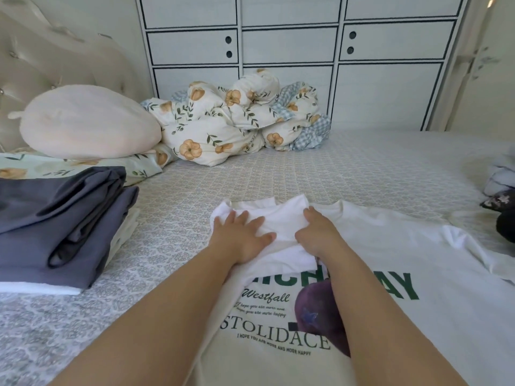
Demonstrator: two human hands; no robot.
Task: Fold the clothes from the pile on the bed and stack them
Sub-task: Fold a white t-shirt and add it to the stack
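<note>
A: Where is the shirt?

B: The white T-shirt (376,288) lies flat on the bed (362,162), print side up, right in front of the person. Its left sleeve (278,232) is turned in over the chest, covering the start of the green lettering.

A: And the hands?

B: The left hand (242,238) rests flat on the folded sleeve, fingers straight and spread, gripping nothing. The right hand (317,235) touches the sleeve's inner edge with its fingers bent down onto the cloth; it seems to pinch that edge, though I can't be sure.

A: How should this fold go?

B: I'd keep the left palm pressing so the layer can't slide, and draw the sleeve edge straight until it runs parallel to the shirt's side. Smooth the wrinkles outward before bringing the other side in, or the creases will be locked into the fold.

A: What's around it?

B: A folded stack (61,224) topped with grey-blue cloth sits to the left. A few unfolded garments (501,196) lie at the right edge. Farther back are a floral quilt (237,121) and a pale cushion (89,121).
</note>
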